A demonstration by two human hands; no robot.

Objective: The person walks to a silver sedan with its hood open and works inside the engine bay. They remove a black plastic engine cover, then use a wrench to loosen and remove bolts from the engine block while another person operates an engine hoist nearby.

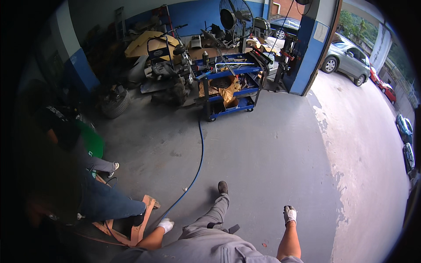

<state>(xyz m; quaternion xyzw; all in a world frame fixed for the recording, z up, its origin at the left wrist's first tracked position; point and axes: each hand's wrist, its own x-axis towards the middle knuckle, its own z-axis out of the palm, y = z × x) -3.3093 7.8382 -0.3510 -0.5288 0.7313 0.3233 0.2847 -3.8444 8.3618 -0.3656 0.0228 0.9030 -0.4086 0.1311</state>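
My left hand (166,225), in a white glove, hangs low by my left side. Close to it a blue hose (202,149) runs along the floor; whether the hand touches the hose I cannot make out, and its fingers are mostly hidden. On the other side hangs my right hand (289,214), gloved in white with darker fingertips. Its fingers point forward, loosely bent and a little apart, with nothing visible in them. One of my shoes (222,187) is stepping forward on the grey floor.
Ahead stands a blue tool cart (232,70) loaded with tools. At left are an orange frame (147,215), a co-worker's leg (112,201), another person by a green panel (92,142), and a tire (116,104). A motorcycle (175,70) and large fan (237,17) stand behind; a silver car (348,59) is outside.
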